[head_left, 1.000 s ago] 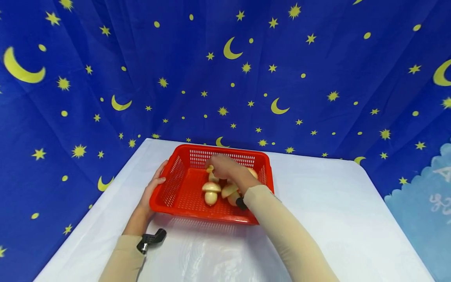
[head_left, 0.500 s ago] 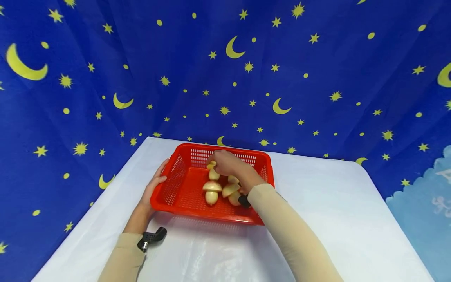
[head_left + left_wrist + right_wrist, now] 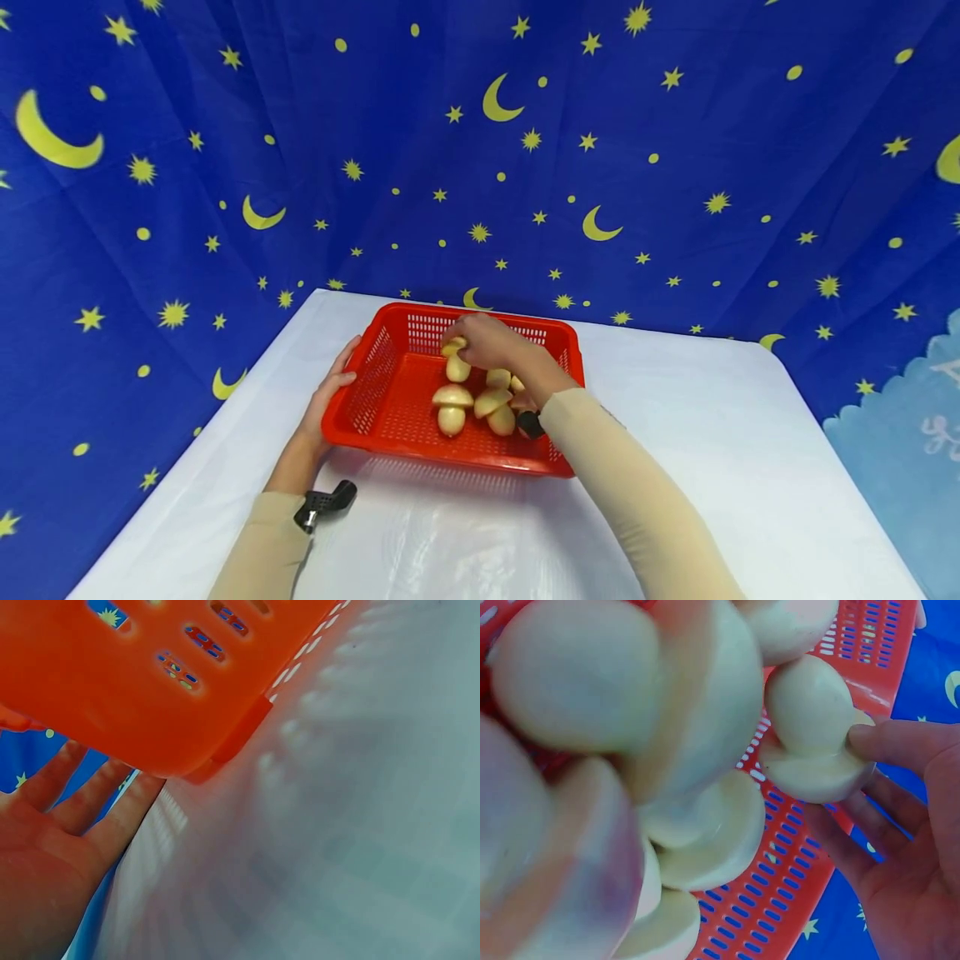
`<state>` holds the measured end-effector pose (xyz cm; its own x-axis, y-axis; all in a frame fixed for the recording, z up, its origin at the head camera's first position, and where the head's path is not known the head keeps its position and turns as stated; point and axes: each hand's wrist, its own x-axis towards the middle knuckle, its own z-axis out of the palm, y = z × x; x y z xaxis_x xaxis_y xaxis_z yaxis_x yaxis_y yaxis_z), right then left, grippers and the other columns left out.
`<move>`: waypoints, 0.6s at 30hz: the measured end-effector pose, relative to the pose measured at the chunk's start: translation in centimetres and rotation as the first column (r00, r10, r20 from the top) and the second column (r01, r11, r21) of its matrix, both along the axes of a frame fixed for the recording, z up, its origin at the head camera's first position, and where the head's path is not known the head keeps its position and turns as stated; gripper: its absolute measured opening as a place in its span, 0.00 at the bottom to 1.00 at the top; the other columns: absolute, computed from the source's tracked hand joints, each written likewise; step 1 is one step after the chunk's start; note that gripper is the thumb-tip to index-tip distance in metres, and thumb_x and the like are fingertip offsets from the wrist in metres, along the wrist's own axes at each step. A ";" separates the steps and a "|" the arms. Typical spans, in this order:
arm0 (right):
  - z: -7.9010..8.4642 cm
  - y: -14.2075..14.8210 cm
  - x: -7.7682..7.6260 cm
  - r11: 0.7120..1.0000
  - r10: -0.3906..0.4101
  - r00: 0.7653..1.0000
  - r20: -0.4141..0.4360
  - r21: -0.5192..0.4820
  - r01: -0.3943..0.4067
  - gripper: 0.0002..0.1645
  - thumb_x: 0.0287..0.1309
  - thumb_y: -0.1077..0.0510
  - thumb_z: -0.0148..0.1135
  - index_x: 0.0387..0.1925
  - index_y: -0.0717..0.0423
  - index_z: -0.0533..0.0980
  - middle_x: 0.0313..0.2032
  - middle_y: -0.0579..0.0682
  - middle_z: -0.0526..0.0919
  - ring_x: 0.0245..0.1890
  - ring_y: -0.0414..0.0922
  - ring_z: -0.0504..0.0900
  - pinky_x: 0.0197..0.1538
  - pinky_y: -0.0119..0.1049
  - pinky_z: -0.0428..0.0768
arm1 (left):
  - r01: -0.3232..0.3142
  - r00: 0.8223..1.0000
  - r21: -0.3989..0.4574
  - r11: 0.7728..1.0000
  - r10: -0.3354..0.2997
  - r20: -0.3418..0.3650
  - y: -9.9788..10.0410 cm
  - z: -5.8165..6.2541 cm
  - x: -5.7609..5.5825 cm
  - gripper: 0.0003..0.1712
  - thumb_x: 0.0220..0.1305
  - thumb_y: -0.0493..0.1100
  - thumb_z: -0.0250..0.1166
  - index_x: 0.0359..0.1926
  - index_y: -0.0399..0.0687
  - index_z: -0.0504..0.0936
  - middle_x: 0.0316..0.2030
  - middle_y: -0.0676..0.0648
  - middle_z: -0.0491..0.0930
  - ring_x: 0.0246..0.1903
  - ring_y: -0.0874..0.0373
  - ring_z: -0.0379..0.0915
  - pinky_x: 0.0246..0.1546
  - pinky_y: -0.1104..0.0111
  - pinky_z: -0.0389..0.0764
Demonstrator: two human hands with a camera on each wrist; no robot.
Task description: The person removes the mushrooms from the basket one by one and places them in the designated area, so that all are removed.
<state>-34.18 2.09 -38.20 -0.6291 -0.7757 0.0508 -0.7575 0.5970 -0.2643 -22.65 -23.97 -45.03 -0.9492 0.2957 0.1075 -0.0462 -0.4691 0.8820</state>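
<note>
In the red plastic basket [image 3: 405, 457] lie several pale mushrooms with rounded caps and thick stems. My right hand [image 3: 487, 340] reaches over its right part and pinches the cap of a mushroom [image 3: 458, 367] near the back wall. The right wrist view shows this mushroom [image 3: 810, 705] with its stem away from the palm, thumb and fingers on opposite sides of the cap. Another mushroom [image 3: 452, 408] sits in front, beside a tilted one [image 3: 495, 410]. My left hand [image 3: 324, 404] touches the basket's left side, its fingers [image 3: 120, 814] extended along the outer wall.
The basket stands on a table with a white cover [image 3: 675, 433]. Behind and beside it hangs a blue curtain [image 3: 420, 150] with yellow moons and stars. A light-blue patch with white lettering [image 3: 911, 425] shows at the right. My right forearm hides some of the mushrooms.
My right hand has shifted slightly right and up with the pinched mushroom, and the forearm has moved right, uncovering more mushrooms. My left hand stays at the basket's side.
</note>
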 end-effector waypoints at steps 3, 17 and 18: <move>0.1 0.4 0.0 1.000 0.018 1.000 -0.024 -0.010 -0.018 0.21 0.47 0.67 0.54 0.43 0.46 0.79 0.43 0.41 0.78 0.45 0.37 0.72 0.47 0.30 0.71 | -0.009 1.000 -0.016 1.000 0.009 -0.001 0.0 0.1 0.1 0.32 0.66 0.36 0.33 0.68 0.69 0.44 0.68 0.44 0.37 0.58 0.44 0.51 0.51 0.56 0.69; 1.0 2.4 -0.4 0.995 -0.019 0.998 0.059 -0.100 0.025 0.21 0.49 0.65 0.54 0.46 0.46 0.78 0.44 0.41 0.77 0.38 0.41 0.70 0.36 0.33 0.69 | 0.015 1.000 0.023 1.000 -0.015 -0.015 -0.1 -0.3 -0.4 0.32 0.67 0.36 0.32 0.68 0.68 0.44 0.68 0.44 0.36 0.54 0.50 0.58 0.50 0.57 0.69; 1.0 2.6 -0.4 0.994 -0.026 0.998 0.056 -0.103 0.032 0.21 0.49 0.65 0.55 0.46 0.45 0.78 0.44 0.40 0.77 0.38 0.40 0.70 0.36 0.32 0.69 | 0.015 1.000 0.027 1.000 -0.014 -0.012 -0.1 -0.3 -0.3 0.32 0.67 0.36 0.32 0.68 0.68 0.44 0.68 0.44 0.36 0.54 0.50 0.58 0.50 0.57 0.69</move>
<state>-34.56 4.65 -37.17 -0.6550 -0.7496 0.0949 -0.7233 0.5857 -0.3659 -22.95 -24.05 -45.37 -0.9435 0.3062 0.1267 -0.0430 -0.4923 0.8694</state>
